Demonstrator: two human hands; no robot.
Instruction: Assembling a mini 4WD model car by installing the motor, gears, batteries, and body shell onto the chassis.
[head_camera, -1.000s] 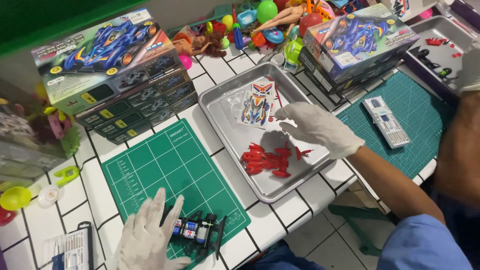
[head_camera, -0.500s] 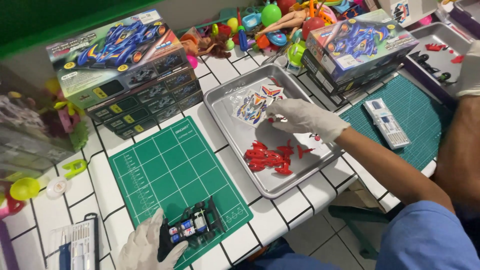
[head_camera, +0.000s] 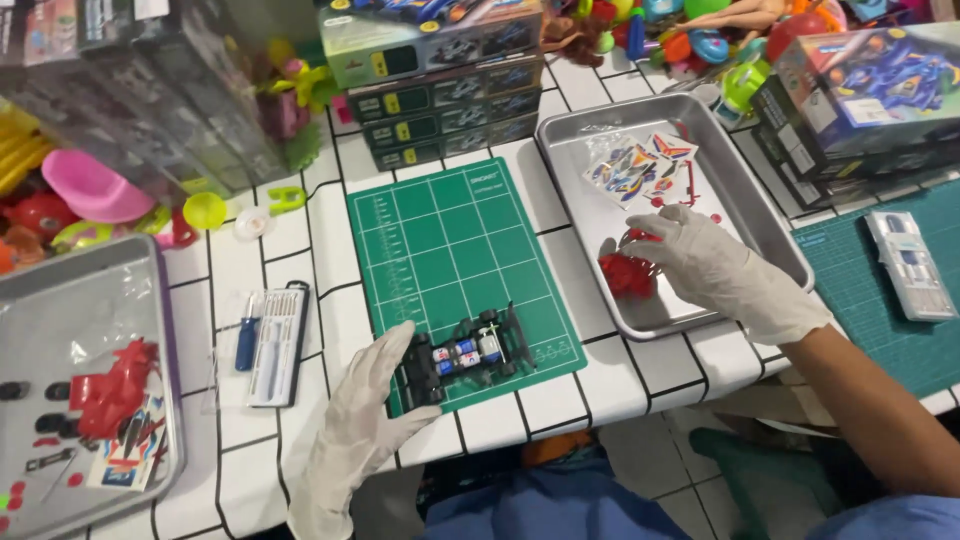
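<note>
Both hands in white gloves. Left hand (head_camera: 365, 420) sits at the near edge of the green cutting mat (head_camera: 450, 240), fingers curled round the rear end of a small black toy-car chassis (head_camera: 468, 352) w/ black wheels and a blue-red-white block at its centre; thumb on one side, fingers on the other, so it grips the chassis. Chassis lies flat on the mat's near corner, long axis running left-right.

Right hand (head_camera: 715, 265) is inside the steel tray (head_camera: 780, 235) to the right of the mat, palm down, fingers bent over a heap of red plastic parts (head_camera: 625, 272). Fingertips touch the heap; can't tell if they pinch one piece or just rest on it. Farther back in the same tray: a clear bag w/ a coloured sticker sheet (head_camera: 640, 165), apart from the hand.

Left of the mat, on the white tiled table (head_camera: 620, 385): a small screwdriver set in a clear pouch (head_camera: 265, 340), blue handle showing. Far left, a second steel tray (head_camera: 90, 300) w/ red parts, black wheels, a sticker sheet. Behind the mat, a stack of model-car kit boxes (head_camera: 440, 90); another stack (head_camera: 860, 100) at right behind the tray. Right edge: darker green mat (head_camera: 880, 330) w/ a pale oblong parts case (head_camera: 908, 265) on it. Toys in mixed colours along the back and left.
</note>
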